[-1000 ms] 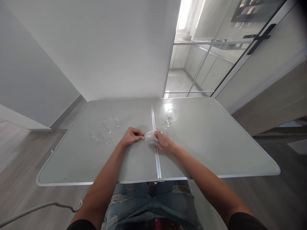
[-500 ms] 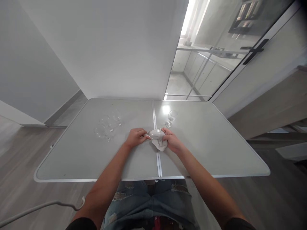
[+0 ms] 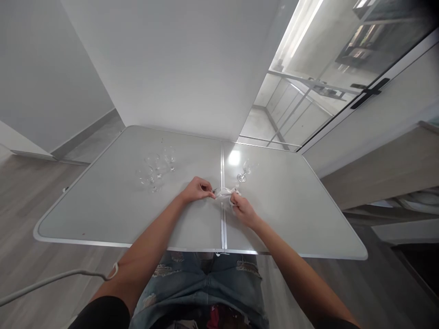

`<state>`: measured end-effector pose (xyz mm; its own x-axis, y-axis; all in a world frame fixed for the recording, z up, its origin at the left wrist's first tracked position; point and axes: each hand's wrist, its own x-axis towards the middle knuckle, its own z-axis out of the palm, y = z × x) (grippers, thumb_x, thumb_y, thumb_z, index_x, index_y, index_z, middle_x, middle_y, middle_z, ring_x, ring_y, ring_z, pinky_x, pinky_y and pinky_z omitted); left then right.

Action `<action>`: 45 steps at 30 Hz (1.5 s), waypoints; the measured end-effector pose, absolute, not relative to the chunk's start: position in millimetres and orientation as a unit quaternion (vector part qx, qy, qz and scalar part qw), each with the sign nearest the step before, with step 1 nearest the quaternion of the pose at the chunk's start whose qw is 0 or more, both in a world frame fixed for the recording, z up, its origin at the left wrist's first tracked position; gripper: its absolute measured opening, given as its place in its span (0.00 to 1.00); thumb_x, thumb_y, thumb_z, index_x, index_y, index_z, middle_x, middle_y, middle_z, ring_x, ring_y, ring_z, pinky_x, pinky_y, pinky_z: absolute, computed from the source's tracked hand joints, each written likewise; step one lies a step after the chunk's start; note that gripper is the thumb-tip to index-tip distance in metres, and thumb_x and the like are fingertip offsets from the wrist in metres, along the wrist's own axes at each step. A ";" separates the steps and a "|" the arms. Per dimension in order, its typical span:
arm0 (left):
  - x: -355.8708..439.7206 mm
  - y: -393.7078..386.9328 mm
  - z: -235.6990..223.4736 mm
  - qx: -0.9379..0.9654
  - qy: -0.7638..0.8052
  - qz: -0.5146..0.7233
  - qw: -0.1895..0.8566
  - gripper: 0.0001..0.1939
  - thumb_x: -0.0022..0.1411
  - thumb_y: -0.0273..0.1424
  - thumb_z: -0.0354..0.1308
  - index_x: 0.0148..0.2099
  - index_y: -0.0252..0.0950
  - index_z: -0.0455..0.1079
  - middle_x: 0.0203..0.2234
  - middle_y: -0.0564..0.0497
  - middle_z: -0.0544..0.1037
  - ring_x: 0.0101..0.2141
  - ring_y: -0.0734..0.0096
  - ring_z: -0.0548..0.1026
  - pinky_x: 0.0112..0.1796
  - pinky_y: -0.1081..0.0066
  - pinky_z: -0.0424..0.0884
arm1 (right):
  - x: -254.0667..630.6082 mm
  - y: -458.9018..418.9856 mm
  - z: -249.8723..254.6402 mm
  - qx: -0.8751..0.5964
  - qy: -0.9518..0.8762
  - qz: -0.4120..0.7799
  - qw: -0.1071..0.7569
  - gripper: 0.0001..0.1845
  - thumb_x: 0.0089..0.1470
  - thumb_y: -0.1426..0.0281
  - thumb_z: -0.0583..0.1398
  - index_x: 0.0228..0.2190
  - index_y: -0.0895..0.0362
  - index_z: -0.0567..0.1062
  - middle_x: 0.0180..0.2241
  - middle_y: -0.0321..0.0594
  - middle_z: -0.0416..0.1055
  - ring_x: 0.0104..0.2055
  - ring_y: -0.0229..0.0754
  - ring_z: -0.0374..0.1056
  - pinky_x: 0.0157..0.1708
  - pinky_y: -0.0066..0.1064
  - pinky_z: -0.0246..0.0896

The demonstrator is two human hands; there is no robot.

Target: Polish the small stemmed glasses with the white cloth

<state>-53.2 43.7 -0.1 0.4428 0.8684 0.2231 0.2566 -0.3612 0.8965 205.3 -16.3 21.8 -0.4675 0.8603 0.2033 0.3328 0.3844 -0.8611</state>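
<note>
Above the table's middle seam, a clear stemmed glass (image 3: 222, 194) lies sideways between my two hands. My left hand (image 3: 198, 189) pinches it at the stem end. At the bowl end, my right hand (image 3: 244, 209) is closed on a white cloth (image 3: 236, 191) pressed to the glass near its rim. Most of the cloth is hidden by my fingers, and I cannot tell how far it reaches into the bowl. Beyond my right hand, another stemmed glass (image 3: 242, 177) stands upright on the table.
Three clear stemmed glasses (image 3: 158, 173) stand grouped on the left half of the pale folding table (image 3: 295, 214). A white wall (image 3: 178, 68) rises behind the table, with a glass door (image 3: 291, 100) at the back right. A thin pale cable (image 3: 68, 274) hangs at lower left.
The cloth that hung below the bowl is now mostly gathered up at my right hand. That hand has turned, knuckles more on top. The view has tilted slightly; my left hand keeps its hold.
</note>
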 end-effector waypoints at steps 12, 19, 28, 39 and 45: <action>-52.7 40.6 1.7 0.780 0.407 0.383 0.282 0.19 0.53 0.46 0.68 0.26 0.35 0.75 0.18 0.54 0.70 0.22 0.76 0.64 0.27 0.72 0.58 | 183.3 -17.0 23.7 -0.447 -0.543 0.555 0.444 0.12 0.40 0.76 0.56 0.29 0.52 0.60 0.29 0.32 0.58 0.31 0.39 0.55 0.31 0.29 0.52; -56.6 43.3 6.1 0.719 0.391 0.352 0.454 0.21 0.48 0.46 0.71 0.25 0.32 0.74 0.18 0.55 0.69 0.22 0.77 0.63 0.25 0.73 0.57 | 180.3 -25.9 18.9 -0.463 -0.572 0.485 0.472 0.09 0.48 0.69 0.58 0.32 0.51 0.62 0.27 0.32 0.58 0.29 0.39 0.54 0.30 0.30 0.52; -37.3 43.6 6.6 0.769 0.467 0.326 0.290 0.20 0.52 0.47 0.68 0.24 0.34 0.74 0.16 0.55 0.67 0.22 0.76 0.61 0.27 0.72 0.55 | 189.2 28.1 32.6 -0.556 -0.389 0.579 0.453 0.36 0.44 0.67 0.63 0.57 0.43 0.71 0.62 0.35 0.64 0.62 0.49 0.61 0.54 0.37 0.66; -29.3 46.7 0.2 0.770 0.474 0.333 0.270 0.21 0.55 0.49 0.66 0.26 0.35 0.76 0.17 0.53 0.71 0.22 0.74 0.64 0.27 0.71 0.56 | 204.5 46.1 18.3 -0.553 -0.306 0.621 0.464 0.45 0.46 0.69 0.62 0.65 0.49 0.60 0.71 0.38 0.50 0.59 0.47 0.67 0.48 0.33 0.73; -28.8 46.9 -2.0 0.770 0.475 0.333 0.264 0.21 0.55 0.49 0.66 0.26 0.35 0.76 0.18 0.53 0.72 0.22 0.74 0.65 0.27 0.72 0.56 | 205.2 48.4 16.6 -0.566 -0.292 0.620 0.458 0.49 0.45 0.68 0.62 0.68 0.45 0.54 0.72 0.38 0.45 0.54 0.45 0.70 0.43 0.33 0.74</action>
